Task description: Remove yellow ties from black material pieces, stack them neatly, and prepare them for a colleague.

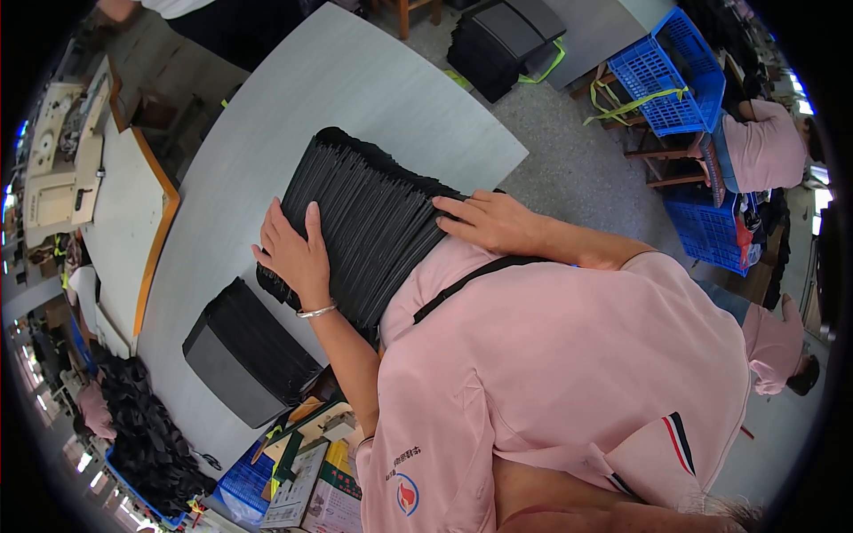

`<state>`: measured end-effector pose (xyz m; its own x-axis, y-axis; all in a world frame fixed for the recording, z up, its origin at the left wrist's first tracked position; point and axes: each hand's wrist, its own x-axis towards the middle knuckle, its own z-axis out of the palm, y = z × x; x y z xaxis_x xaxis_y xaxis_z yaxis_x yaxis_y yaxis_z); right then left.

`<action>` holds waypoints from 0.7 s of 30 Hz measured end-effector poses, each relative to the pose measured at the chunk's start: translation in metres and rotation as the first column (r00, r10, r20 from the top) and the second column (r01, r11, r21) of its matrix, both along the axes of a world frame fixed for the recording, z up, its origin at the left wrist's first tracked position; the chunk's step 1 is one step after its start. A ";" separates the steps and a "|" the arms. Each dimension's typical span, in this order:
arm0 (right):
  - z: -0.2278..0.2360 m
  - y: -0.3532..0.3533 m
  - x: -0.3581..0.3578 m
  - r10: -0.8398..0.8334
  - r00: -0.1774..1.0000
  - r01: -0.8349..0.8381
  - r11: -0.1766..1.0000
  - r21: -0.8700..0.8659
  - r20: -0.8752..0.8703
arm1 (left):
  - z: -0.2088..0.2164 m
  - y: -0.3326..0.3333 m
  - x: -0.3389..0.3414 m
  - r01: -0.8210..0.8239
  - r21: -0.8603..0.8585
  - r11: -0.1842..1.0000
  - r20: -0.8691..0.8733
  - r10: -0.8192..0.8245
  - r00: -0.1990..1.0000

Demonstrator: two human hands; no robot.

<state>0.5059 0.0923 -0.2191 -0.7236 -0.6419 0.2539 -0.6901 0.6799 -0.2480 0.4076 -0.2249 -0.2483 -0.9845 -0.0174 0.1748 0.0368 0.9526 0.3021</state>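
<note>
A long row of thin black flat pieces (369, 222), packed edge to edge, lies on the grey table against my front. Fingers spread, my left hand (298, 253) rests on the row's left side, its thumb apart from the other fingers. At the right end, my right hand (489, 220) touches the row's edge with its fingers stretched out; its thumb is hidden. Neither hand is wrapped round a piece. A second black stack (253, 351) sits on the table near my left forearm.
The grey table (426, 98) reaches away from me. Sewing equipment (67, 169) stands at the left. Another black stack (506, 40) lies beyond the table, and blue crates (666, 75) stand at the right near a seated person. Boxes (311, 484) are below my left arm.
</note>
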 end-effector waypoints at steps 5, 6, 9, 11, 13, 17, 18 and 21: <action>0.003 -0.001 -0.003 0.032 0.999 -0.032 0.999 0.004 -0.023 | -0.001 -0.001 0.000 0.006 -0.006 1.000 -0.003 -0.006 1.000; 0.003 -0.001 -0.003 0.031 0.999 -0.031 1.000 0.007 -0.024 | -0.002 0.000 0.000 0.007 -0.014 1.000 -0.004 -0.007 1.000; 0.002 -0.005 -0.004 0.014 0.999 -0.014 1.000 0.002 -0.040 | 0.000 0.000 0.001 0.008 0.001 1.000 -0.003 -0.008 1.000; 0.000 -0.007 -0.004 -0.003 0.998 0.002 1.000 -0.006 -0.055 | 0.000 0.000 0.001 0.006 -0.005 1.000 -0.002 -0.006 1.000; -0.002 -0.009 -0.005 -0.005 0.991 0.005 1.000 0.001 -0.132 | 0.000 0.000 0.001 0.004 -0.010 1.000 -0.001 -0.004 1.000; 0.004 -0.015 -0.008 -0.023 0.998 0.022 1.000 -0.019 -0.057 | 0.000 0.000 0.001 0.003 0.002 1.000 -0.002 -0.003 1.000; 0.006 -0.019 -0.009 -0.043 0.999 0.044 0.999 0.010 -0.032 | 0.000 0.000 0.001 0.000 -0.004 1.000 0.001 0.000 1.000; 0.002 -0.023 -0.009 -0.070 0.998 0.070 0.997 0.026 -0.005 | 0.000 0.001 0.001 0.008 0.007 1.000 -0.004 -0.008 1.000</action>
<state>0.4968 0.0696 -0.2168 -0.7661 -0.5957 0.2412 -0.6413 0.7329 -0.2269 0.4088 -0.2243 -0.2483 -0.9838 -0.0108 0.1790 0.0456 0.9502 0.3082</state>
